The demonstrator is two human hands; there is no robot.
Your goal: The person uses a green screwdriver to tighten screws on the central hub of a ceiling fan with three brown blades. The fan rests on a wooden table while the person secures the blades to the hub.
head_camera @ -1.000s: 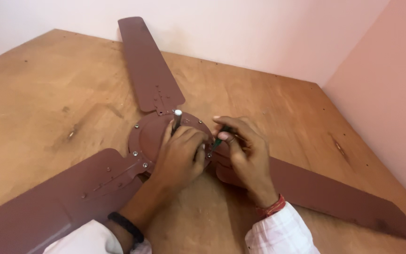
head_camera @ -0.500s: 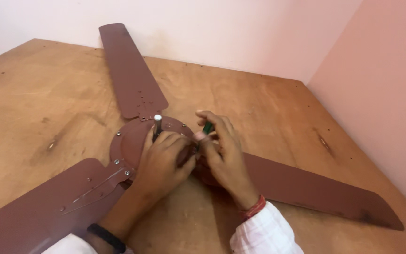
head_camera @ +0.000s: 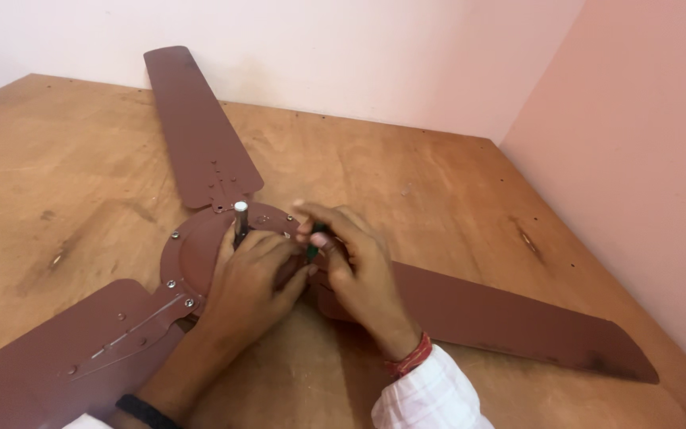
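Observation:
A brown three-bladed ceiling fan lies flat on a wooden floor. Its round motor hub [head_camera: 192,258] carries a short metal shaft [head_camera: 240,216] standing upright. My left hand [head_camera: 249,280] rests on the hub, fingers pressed down near the right blade's mount. My right hand [head_camera: 351,266] pinches a small green-handled screwdriver [head_camera: 315,238] upright, its tip down at the hub's right edge, hidden by my fingers. One blade [head_camera: 196,131] points away, one [head_camera: 510,318] runs right, one [head_camera: 57,361] runs to the lower left.
The plywood floor [head_camera: 406,175] meets a pale wall at the back and a pink wall [head_camera: 645,143] on the right. Screws dot the hub rim and the left blade's bracket [head_camera: 132,334].
The view has drifted, so the fan sits lower and further left in frame. Both hands stay on the hub's right side, the right hand working the screwdriver with small finger shifts.

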